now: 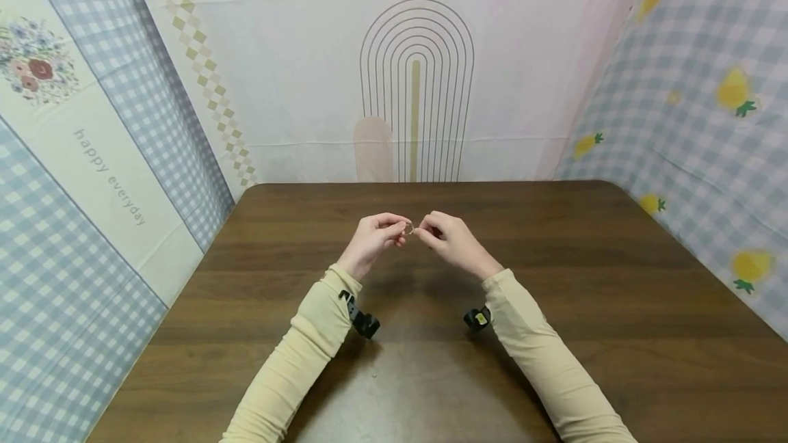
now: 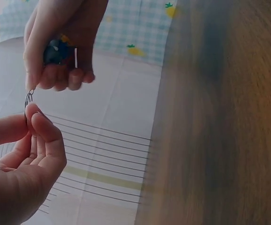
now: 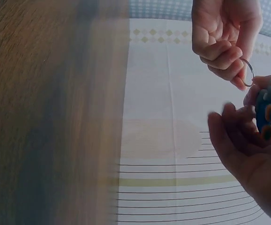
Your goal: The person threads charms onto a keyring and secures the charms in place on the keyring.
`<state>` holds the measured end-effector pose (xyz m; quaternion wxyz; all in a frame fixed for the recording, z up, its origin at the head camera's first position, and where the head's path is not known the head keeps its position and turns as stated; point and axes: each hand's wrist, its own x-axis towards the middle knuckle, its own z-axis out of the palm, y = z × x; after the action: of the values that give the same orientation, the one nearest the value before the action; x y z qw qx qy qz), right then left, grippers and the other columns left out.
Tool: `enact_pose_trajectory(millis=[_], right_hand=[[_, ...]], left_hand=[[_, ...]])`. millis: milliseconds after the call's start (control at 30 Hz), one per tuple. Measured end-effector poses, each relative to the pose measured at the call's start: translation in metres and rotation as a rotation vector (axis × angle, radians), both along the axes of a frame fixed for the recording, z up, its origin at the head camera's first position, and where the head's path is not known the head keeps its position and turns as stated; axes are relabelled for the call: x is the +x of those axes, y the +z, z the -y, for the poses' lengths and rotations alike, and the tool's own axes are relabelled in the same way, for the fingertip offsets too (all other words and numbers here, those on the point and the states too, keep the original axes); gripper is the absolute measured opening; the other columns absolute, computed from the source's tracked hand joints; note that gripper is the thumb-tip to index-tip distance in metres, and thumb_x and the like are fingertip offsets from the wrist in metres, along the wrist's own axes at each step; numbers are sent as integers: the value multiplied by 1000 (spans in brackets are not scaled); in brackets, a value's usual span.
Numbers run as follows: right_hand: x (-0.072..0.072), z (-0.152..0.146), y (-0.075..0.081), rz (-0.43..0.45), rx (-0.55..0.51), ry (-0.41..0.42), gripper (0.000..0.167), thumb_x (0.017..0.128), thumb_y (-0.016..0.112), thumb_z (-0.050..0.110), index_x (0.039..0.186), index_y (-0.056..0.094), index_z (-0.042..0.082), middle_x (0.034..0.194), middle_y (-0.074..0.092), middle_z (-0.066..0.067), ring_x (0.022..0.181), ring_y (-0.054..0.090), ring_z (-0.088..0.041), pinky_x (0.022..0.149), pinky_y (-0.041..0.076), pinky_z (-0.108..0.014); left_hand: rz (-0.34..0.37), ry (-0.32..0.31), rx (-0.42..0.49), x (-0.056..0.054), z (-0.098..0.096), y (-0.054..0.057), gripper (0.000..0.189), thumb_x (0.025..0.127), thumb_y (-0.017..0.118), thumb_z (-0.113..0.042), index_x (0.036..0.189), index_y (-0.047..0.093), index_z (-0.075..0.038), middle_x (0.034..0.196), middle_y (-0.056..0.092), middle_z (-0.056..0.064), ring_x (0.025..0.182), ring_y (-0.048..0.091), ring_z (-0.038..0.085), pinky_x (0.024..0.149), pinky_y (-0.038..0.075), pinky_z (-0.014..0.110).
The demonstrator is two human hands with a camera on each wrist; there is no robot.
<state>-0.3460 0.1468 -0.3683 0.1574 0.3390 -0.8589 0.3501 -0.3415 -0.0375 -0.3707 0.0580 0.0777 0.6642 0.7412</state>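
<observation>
Above the table, my left hand (image 1: 374, 239) pinches a thin metal key ring (image 3: 253, 74) between thumb and forefinger. Facing it, my right hand (image 1: 454, 242) pinches at the ring's other side, where a small link joins on. A blue charm with orange and dark spots (image 3: 266, 113) hangs within the right hand's curled fingers. In the left wrist view the same charm (image 2: 56, 52) shows beneath the right palm. Fingertips hide how the link and ring are joined. Both hands are close together, with the ring bridging the gap.
A dark brown wooden table (image 1: 418, 388) lies under both forearms. Black wrist cameras are strapped over the cream sleeves (image 1: 308, 347). Patterned cloths hang behind and at both sides, among them a white one with arched lines (image 1: 416, 94).
</observation>
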Motion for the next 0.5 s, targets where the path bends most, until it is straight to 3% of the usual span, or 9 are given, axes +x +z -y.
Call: enact_pose_trajectory(millis=[133,267,400,500], right_hand=[[-1,-5,1,179,-16,-4,18,96,61,20,82,63,10,69,57,-3,61,52,-15,58,43,-25],[-4,-12,2,320,-69,43,17,98,58,20,94,67,7,72,63,-9,63,61,-19,59,53,-32],[-8,-19,4,356,-101,87,18,98,56,12,105,67,0,81,67,-16,67,63,-15,62,56,-27],[-11,-22,4,370,-118,78,19,98,55,7,108,66,-4,85,68,-21,70,64,-17,62,54,-21]], left_hand=[[8,-1,-22,-1,1,-2,23,95,57,-3,112,60,13,80,64,1,66,58,7,67,51,21],[22,18,-1,-3,4,-5,25,95,57,-2,114,59,15,78,63,-2,64,58,6,64,51,19],[10,27,0,-4,8,-4,29,95,57,-2,118,57,17,77,63,-4,65,59,6,65,52,20],[4,46,-16,-4,10,-2,28,95,58,-2,116,58,16,80,65,2,65,61,7,69,55,24]])
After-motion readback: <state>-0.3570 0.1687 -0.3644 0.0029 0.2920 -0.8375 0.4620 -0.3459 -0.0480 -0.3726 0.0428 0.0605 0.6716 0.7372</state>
